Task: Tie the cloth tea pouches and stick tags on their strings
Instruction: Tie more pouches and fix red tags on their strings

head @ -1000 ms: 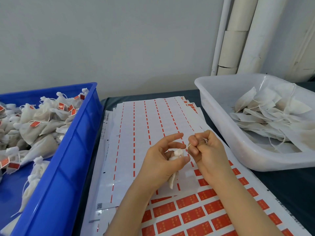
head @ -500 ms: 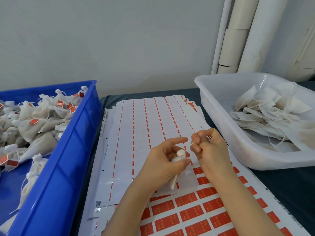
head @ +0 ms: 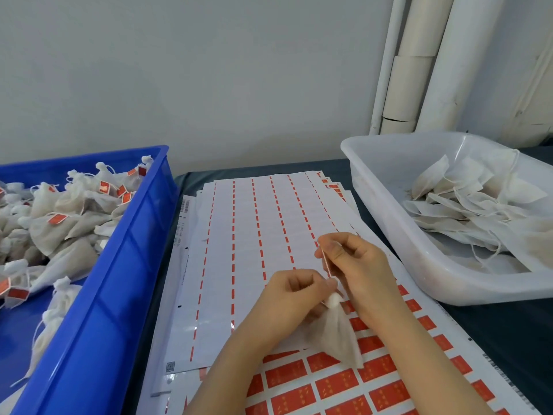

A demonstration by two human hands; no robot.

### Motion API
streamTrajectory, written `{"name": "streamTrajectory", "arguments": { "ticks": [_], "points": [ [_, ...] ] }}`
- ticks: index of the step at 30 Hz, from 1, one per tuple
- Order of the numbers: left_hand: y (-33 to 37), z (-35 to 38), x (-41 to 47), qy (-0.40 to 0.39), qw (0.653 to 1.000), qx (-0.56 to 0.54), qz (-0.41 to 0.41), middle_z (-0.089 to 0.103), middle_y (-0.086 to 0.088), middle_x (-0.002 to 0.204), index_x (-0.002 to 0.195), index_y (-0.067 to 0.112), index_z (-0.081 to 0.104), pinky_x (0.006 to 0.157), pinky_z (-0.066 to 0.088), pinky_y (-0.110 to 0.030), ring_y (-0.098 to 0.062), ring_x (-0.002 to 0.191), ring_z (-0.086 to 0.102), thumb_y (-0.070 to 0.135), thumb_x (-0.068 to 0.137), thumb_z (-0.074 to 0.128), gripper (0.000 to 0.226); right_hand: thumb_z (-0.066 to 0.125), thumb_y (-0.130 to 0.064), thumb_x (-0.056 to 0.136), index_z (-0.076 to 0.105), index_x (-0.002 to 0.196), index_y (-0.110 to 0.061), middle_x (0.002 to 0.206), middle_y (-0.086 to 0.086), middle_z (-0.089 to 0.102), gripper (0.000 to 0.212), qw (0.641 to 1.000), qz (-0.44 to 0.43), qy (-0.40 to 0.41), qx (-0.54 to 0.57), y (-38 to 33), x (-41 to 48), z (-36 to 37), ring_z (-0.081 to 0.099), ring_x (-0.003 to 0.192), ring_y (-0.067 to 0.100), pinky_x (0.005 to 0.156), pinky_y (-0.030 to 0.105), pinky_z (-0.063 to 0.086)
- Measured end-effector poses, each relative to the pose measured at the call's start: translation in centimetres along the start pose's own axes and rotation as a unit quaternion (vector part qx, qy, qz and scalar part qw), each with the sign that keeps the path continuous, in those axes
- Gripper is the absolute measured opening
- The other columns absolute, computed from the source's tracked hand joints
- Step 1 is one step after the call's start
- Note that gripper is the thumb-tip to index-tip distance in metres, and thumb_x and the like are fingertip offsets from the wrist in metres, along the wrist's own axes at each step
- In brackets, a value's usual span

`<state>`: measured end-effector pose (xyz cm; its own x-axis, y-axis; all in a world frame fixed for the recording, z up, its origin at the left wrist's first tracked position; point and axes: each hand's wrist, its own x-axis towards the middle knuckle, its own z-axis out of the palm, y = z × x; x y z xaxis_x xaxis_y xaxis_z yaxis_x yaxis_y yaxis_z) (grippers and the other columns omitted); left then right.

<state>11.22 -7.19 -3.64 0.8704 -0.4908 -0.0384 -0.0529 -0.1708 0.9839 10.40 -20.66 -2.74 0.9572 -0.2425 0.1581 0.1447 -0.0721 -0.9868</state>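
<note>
The left hand (head: 294, 298) is curled, its fingertips pinching the gathered neck of a cloth pouch (head: 336, 339), which hangs toward 5 o'clock over the sticker sheets (head: 254, 235); just beside it at 1 o'clock, the right hand (head: 359, 265) pinches a red tag (head: 326, 263) edge-on between thumb and forefinger; a blue crate (head: 119, 280) of tagged pouches (head: 68, 223) sits at 9 o'clock; a white tub (head: 389, 211) of flat pouches (head: 466, 199) at 2 o'clock.

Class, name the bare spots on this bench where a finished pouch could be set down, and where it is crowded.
Free: the dark table in front of the white tub; far half of the peeled sheet, between blue bin and tub. Crowded: the bin's tagged pouches and around left hand and right hand.
</note>
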Motion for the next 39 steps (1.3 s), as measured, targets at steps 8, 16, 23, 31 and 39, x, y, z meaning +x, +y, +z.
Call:
{"name": "streamTrajectory", "arguments": {
  "ticks": [8, 16, 23, 31, 39],
  "points": [
    [0.7, -0.7, -0.3, -0.099, 0.994, -0.032, 0.021, 0.073, -0.008, 0.090, 0.075, 0.028, 0.074, 0.077, 0.056, -0.023, -0.024, 0.084, 0.069, 0.019, 0.087, 0.066, 0.017, 0.055, -0.058, 0.061, 0.068, 0.074, -0.031, 0.076, -0.011, 0.070, 0.033, 1.000, -0.013, 0.001, 0.002, -0.3, -0.4, 0.6, 0.059, 0.067, 0.006, 0.065, 0.021, 0.049],
    [0.8, -1.3, -0.5, -0.164, 0.983, -0.085, -0.009, 0.074, -0.010, 0.095, 0.098, 0.028, 0.071, 0.100, 0.048, -0.042, -0.033, 0.097, 0.069, 0.026, 0.074, 0.075, 0.025, 0.055, -0.066, 0.054, 0.071, 0.069, -0.038, 0.089, -0.017, 0.071, 0.035, 1.000, 0.002, 0.002, 0.023, -0.5, -0.6, 0.7, 0.064, 0.089, 0.007, 0.086, 0.036, 0.051],
    [0.5, -1.1, -0.1, -0.010, 0.992, -0.122, 0.019, 0.074, -0.007, 0.099, 0.103, 0.018, 0.070, 0.084, 0.056, -0.033, -0.024, 0.093, 0.071, 0.050, 0.076, 0.058, 0.043, 0.059, -0.061, 0.054, 0.072, 0.068, -0.036, 0.086, -0.012, 0.072, 0.032, 0.998, 0.001, -0.024, 0.054, -0.4, -0.4, 0.4, 0.066, 0.086, 0.006, 0.083, 0.033, 0.052],
    [0.2, -1.4, 0.3, 0.053, 0.983, -0.175, 0.028, 0.072, -0.003, 0.074, 0.075, 0.023, 0.078, 0.070, 0.055, -0.023, -0.016, 0.073, 0.069, 0.042, 0.066, 0.068, 0.023, 0.058, -0.055, 0.057, 0.069, 0.078, -0.024, 0.082, -0.021, 0.069, 0.039, 0.999, -0.011, -0.036, 0.013, -0.2, -0.3, 0.7, 0.062, 0.083, -0.008, 0.066, 0.002, 0.046],
    [0.0, -1.3, 0.4, 0.028, 0.986, -0.165, 0.009, 0.072, 0.000, 0.078, 0.075, 0.024, 0.076, 0.070, 0.052, -0.020, -0.012, 0.076, 0.069, 0.044, 0.066, 0.069, 0.022, 0.055, -0.054, 0.064, 0.067, 0.076, -0.029, 0.076, -0.015, 0.070, 0.031, 0.999, -0.024, -0.033, -0.014, 0.0, -0.3, 0.8, 0.065, 0.078, 0.002, 0.067, 0.010, 0.050]
  ]
}}
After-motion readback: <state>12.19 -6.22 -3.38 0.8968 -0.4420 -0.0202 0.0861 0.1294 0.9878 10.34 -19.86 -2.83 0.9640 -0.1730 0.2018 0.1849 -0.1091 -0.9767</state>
